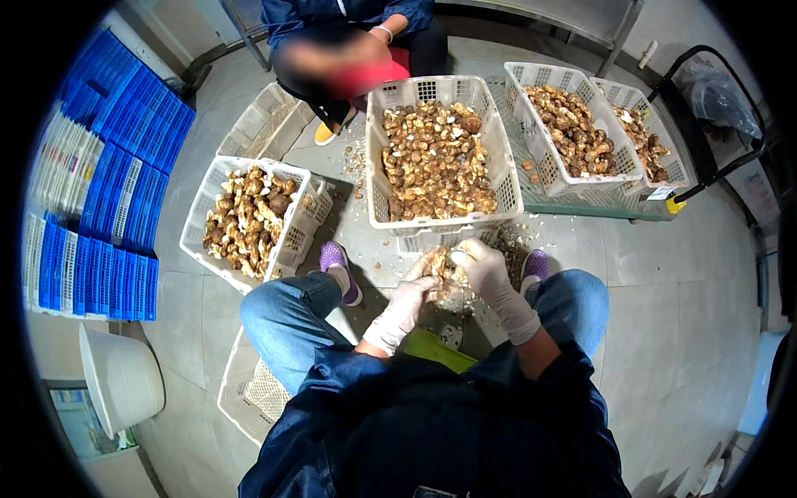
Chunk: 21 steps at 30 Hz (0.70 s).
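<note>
Both my hands wear thin white gloves and meet above the floor between my knees. My left hand (410,300) is closed around a brown and pale mushroom (441,264). Against the mushroom's right side, my right hand (488,270) has its fingers pinched together; what lies in them is too small to make out. Just beyond my hands stands a white slatted crate (508,187) full of brown mushrooms (436,158). To its left, a smaller white crate (193,220) holds larger mushrooms with pale stems (249,217). Pale scraps lie on the floor below my hands.
Two more mushroom-filled crates (544,162) rest on a green platform cart (573,206) with a black handle (751,153). Opposite me sits a person in dark blue (303,17). Blue crates (137,108) are stacked at left, near a white tub (124,378). Another crate (235,386) stands beside my left leg.
</note>
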Tool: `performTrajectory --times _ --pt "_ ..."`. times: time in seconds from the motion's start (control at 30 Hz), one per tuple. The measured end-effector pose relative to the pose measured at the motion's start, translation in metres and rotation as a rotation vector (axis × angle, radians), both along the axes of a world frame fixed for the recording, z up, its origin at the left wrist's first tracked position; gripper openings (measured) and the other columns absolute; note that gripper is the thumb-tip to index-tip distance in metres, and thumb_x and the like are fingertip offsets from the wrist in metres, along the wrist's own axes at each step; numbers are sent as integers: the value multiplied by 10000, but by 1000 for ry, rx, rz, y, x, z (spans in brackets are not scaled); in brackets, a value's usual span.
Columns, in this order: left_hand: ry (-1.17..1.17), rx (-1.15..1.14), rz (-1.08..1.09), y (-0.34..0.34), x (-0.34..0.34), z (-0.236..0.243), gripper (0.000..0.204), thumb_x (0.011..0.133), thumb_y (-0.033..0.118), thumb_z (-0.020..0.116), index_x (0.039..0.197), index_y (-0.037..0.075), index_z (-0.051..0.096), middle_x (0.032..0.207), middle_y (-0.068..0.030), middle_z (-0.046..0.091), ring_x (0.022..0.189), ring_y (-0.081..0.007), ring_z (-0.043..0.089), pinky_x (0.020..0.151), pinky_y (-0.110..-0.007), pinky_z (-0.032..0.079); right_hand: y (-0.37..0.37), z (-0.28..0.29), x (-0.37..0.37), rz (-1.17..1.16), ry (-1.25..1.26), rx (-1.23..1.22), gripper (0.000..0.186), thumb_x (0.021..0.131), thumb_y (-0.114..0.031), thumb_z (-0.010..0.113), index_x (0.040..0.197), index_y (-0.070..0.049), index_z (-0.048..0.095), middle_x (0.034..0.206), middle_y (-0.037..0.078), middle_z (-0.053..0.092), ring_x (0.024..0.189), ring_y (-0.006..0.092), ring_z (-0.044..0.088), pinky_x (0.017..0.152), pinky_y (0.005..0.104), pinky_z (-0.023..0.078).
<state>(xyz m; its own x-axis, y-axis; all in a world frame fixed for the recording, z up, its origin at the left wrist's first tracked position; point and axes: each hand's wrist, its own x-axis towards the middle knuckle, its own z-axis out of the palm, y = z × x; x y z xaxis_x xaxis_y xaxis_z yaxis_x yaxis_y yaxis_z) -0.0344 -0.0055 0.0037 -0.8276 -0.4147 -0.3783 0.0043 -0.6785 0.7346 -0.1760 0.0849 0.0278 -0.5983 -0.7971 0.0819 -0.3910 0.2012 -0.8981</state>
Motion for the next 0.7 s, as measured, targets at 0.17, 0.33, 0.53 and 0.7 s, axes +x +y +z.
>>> performTrajectory --times 0.17,0.33,0.53,0.7 --pt "-144 -419 6 11 2 12 396 891 84 485 1279 60 410 973 15 577 763 -61 534 653 -203 446 9 -19 6 -122 -269 -136 133 793 -157 603 834 -30 596 734 79 612 622 147 562 585 257 450" --pt "-158 -262 28 21 8 22 359 887 64 460 1246 67 444 856 7 570 596 -45 467 486 -166 370 10 11 19 -89 -79 -137 54 797 -67 583 761 -28 586 646 41 579 536 135 534 503 275 445" --pt "-199 -34 -22 12 10 19 274 911 142 408 1149 33 490 694 -31 545 450 -82 399 361 -187 248 -2 -26 20 -136 86 -216 79 756 -89 612 703 -53 567 594 87 552 501 213 533 465 318 444" --pt "-152 263 -22 9 -3 29 235 903 177 424 1054 22 518 807 -56 583 551 -130 497 415 -223 357 13 -78 -30 -418 424 -129 60 762 -65 613 750 -9 594 620 87 584 518 165 555 507 288 454"
